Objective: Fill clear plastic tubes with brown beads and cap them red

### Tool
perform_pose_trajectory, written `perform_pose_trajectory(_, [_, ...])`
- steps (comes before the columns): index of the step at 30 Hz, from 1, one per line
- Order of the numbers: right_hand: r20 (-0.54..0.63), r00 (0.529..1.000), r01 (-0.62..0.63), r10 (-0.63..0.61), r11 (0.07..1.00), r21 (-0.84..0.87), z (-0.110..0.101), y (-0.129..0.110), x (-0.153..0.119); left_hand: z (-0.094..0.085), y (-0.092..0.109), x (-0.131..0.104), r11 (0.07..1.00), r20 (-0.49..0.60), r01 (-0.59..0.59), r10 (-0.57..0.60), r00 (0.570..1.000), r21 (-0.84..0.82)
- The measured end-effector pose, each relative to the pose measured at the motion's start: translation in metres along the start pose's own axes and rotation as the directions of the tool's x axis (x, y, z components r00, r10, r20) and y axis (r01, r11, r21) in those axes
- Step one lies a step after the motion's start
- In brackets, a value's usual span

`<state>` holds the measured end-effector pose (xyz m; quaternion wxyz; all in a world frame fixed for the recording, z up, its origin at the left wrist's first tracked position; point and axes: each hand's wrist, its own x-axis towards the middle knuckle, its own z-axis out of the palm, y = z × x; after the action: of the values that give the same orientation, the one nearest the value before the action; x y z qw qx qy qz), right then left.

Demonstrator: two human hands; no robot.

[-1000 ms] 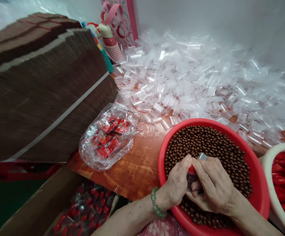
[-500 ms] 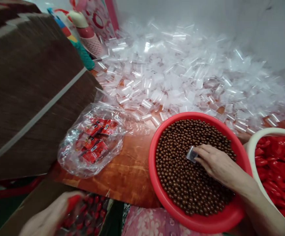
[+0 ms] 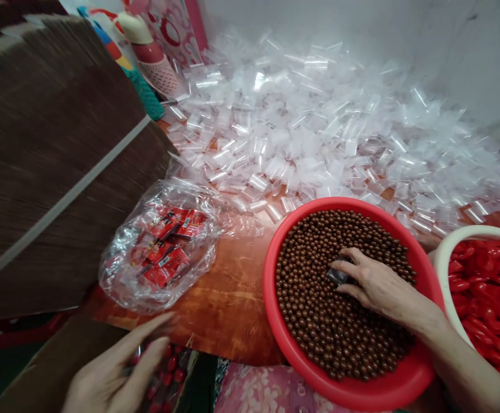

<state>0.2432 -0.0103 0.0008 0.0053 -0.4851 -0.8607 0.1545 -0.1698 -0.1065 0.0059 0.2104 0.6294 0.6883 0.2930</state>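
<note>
My right hand [image 3: 376, 284] is in the red basin [image 3: 271, 275], its fingers around a small clear plastic container [image 3: 338, 275] pressed into the brown balls [image 3: 314, 327]. The balls are round and glossy and fill most of the basin. At lower left, my left hand [image 3: 114, 370] is over a cardboard box [image 3: 38, 361], with fingers stretched out, slightly blurred and holding nothing that I can see. Inside that box lie small clear packs with red parts [image 3: 170, 373], partly hidden by the hand.
Clear plastic containers [image 3: 275, 132] are heaped across the back of the table [image 3: 232, 287]. A clear bag [image 3: 120, 275] holds red packets [image 3: 167, 267]. Stacked cardboard [image 3: 60, 149] stands at left, near a bottle [image 3: 150, 54]. A cream tub [image 3: 443, 269] of red plastic pieces [image 3: 486, 298] is at right.
My left hand has let go of a red object over the box, moved right and up, and spread its fingers. My right hand's fingers have opened wider around the container, which now sits lower among the balls.
</note>
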Motion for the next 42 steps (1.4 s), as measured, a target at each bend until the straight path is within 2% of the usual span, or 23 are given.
perform_pose_trajectory(2, [0.022, 1.0, -0.007, 0.008, 0.999, -0.045, -0.002, -0.003, 0.001, 0.026, 0.03, 0.019, 0.977, 0.048, -0.187, 0.193, 0.98, -0.101])
perform_pose_trajectory(3, [0.043, 0.999, -0.009, 0.012, 0.997, -0.075, -0.003, -0.004, 0.003, 0.04, 0.048, 0.028, 0.94, 0.051, -0.286, 0.299, 0.953, -0.185])
perform_pose_trajectory(5, [0.09, 0.996, -0.002, 0.014, 0.992, -0.127, -0.007, -0.007, 0.005, 0.069, 0.085, 0.044, 0.842, 0.036, -0.4, 0.441, 0.897, -0.363])
perform_pose_trajectory(7, [0.14, 0.99, 0.025, -0.006, 0.991, -0.133, -0.01, -0.008, 0.007, 0.096, 0.113, 0.055, 0.735, 0.046, -0.473, 0.562, 0.826, -0.487])
perform_pose_trajectory(9, [0.18, 0.983, 0.051, -0.032, 0.993, -0.104, -0.013, -0.007, 0.008, 0.117, 0.126, 0.058, 0.736, 0.089, -0.503, 0.599, 0.796, -0.454])
perform_pose_trajectory(12, [0.25, 0.967, 0.056, -0.038, 0.996, -0.063, -0.015, -0.006, 0.01, 0.133, 0.126, 0.056, 0.792, 0.156, -0.558, 0.601, 0.784, -0.247])
perform_pose_trajectory(15, [0.302, 0.952, 0.052, -0.045, 0.999, -0.015, -0.013, -0.011, 0.019, 0.135, 0.122, 0.054, 0.8, 0.157, -0.573, 0.598, 0.786, -0.176])
perform_pose_trajectory(20, [0.33, 0.937, 0.078, -0.112, 0.99, 0.115, -0.002, -0.031, 0.037, 0.132, 0.123, 0.055, 0.796, 0.14, -0.566, 0.598, 0.789, -0.212])
perform_pose_trajectory(26, [0.253, 0.961, 0.02, -0.11, 0.943, 0.332, 0.005, -0.032, 0.04, 0.134, 0.121, 0.055, 0.794, 0.097, -0.549, 0.587, 0.804, -0.261])
perform_pose_trajectory(29, [0.204, 0.972, 0.014, -0.115, 0.898, 0.439, 0.002, -0.03, 0.039, 0.134, 0.117, 0.054, 0.806, 0.051, -0.516, 0.552, 0.833, -0.291])
perform_pose_trajectory(31, [0.173, 0.98, -0.017, -0.096, 0.831, 0.556, -0.001, -0.03, 0.039, 0.131, 0.116, 0.054, 0.825, 0.053, -0.462, 0.504, 0.862, -0.325])
perform_pose_trajectory(33, [0.148, 0.987, -0.06, -0.057, 0.727, 0.684, -0.005, -0.03, 0.039, 0.126, 0.115, 0.055, 0.85, 0.118, -0.37, 0.44, 0.89, -0.375])
perform_pose_trajectory(35, [0.124, 0.992, -0.075, -0.034, 0.628, 0.774, -0.01, -0.03, 0.037, 0.121, 0.117, 0.058, 0.862, 0.236, -0.254, 0.383, 0.893, -0.439])
perform_pose_trajectory(39, [0.041, 0.997, -0.003, -0.068, 0.49, 0.871, -0.018, -0.026, 0.033, 0.122, 0.126, 0.062, 0.813, 0.458, -0.021, 0.35, 0.817, -0.582])
perform_pose_trajectory(42, [-0.048, 0.991, 0.102, -0.124, 0.477, 0.873, -0.021, -0.025, 0.031, 0.128, 0.135, 0.064, 0.756, 0.53, 0.125, 0.321, 0.785, -0.643])
